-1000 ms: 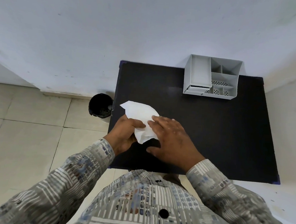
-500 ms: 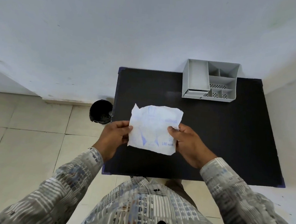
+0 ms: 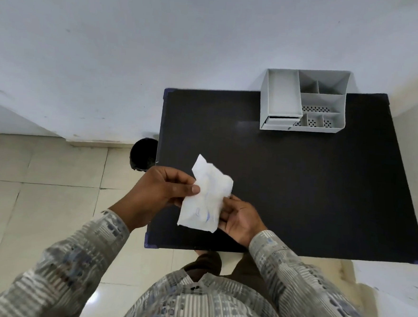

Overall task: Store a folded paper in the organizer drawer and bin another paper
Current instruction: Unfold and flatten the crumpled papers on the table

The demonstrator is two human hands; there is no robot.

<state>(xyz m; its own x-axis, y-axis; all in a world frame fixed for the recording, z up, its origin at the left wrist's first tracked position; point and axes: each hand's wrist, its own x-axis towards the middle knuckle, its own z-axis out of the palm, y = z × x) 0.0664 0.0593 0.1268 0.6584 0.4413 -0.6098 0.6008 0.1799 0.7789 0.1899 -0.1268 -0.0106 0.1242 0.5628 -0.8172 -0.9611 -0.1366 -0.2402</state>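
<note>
Though inked blue, paper [image 3: 206, 200] between both hands, writing illegible.

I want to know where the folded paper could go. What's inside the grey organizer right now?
The organizer has open compartments that look empty. Its closed drawer hides whatever is inside. The paper is in both hands.

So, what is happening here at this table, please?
A person in a patterned shirt holds a white sheet of paper with faint blue print above the near left part of the black table. The left hand and the right hand both grip it, and it looks partly folded. The grey plastic desk organizer stands at the far edge, its small drawer shut. A round black bin stands on the floor, left of the table.
</note>
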